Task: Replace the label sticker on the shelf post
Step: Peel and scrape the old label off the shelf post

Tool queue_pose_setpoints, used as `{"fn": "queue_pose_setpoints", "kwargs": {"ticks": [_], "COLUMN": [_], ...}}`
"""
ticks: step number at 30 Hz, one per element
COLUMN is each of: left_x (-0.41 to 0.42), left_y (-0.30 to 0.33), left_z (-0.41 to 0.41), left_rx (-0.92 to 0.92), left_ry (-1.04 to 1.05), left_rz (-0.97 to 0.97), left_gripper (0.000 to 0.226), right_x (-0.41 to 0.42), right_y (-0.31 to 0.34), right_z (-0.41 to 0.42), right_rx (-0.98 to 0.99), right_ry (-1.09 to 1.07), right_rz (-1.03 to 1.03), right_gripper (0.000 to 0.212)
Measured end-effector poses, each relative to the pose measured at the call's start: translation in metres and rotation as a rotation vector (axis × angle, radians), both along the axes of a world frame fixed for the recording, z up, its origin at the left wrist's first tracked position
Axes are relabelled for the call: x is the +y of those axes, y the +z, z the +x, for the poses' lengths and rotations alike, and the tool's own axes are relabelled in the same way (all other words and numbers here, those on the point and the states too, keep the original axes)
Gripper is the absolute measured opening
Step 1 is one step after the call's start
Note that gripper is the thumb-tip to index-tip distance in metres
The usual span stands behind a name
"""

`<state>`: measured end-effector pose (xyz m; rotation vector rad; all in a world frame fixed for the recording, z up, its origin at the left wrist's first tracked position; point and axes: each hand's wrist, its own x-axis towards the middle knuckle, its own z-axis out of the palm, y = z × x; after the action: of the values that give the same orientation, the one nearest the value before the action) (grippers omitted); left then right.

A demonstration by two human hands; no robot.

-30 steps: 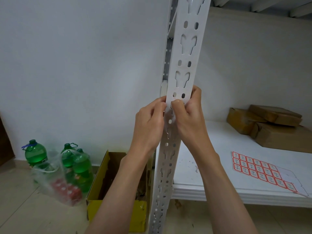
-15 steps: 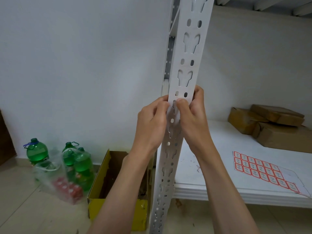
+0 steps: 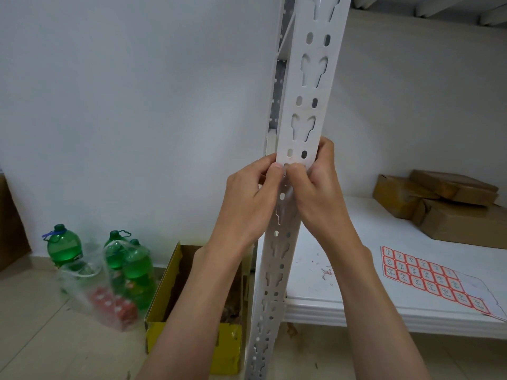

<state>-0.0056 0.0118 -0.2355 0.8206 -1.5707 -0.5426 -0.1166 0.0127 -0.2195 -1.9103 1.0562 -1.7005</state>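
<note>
White wall behind, upright shelf post [image 3: 299, 149] pinched by both hands.

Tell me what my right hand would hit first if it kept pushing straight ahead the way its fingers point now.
The right hand is already against the white shelf post, fingers curled round its edge, so the post comes first. Beyond it is probably the wall, though depth is hard to judge.

Both hands [image 3: 282, 196] crowd the shelf post [image 3: 304, 111]; its slotted face above them stands bare.
</note>
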Motion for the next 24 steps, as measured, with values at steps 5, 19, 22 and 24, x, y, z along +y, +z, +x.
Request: {"fn": "queue_pose_setpoints", "kwargs": {"ticks": [5,19,22,24], "left_x": [-0.006,-0.018,-0.018,-0.018], "left_y": [0.007,0.019,0.019,0.019], "left_z": [0.009,0.021,0.022,0.022], "left_rx": [-0.097,-0.134,-0.137,-0.135], "left_ry": [0.022,-0.018,-0.037,-0.042], "left_rz": [-0.012,-0.001,0.005,0.006], "left_gripper": [0.024,0.013,0.015,0.016], "right_x": [-0.002,-0.005,-0.006,-0.006], "right_y": [-0.002,0.004,0.005,0.006], "right_z": [-0.008,-0.015,-0.017,-0.019], "right_rx": [0.007,0.078,0.077,0.079], "right_ry": [0.030,-0.179,-0.183,-0.166], "right_rz": [0.010,-0.128,-0.132,-0.118], "right_gripper": [0.022,0.033,0.032,0.032]}}
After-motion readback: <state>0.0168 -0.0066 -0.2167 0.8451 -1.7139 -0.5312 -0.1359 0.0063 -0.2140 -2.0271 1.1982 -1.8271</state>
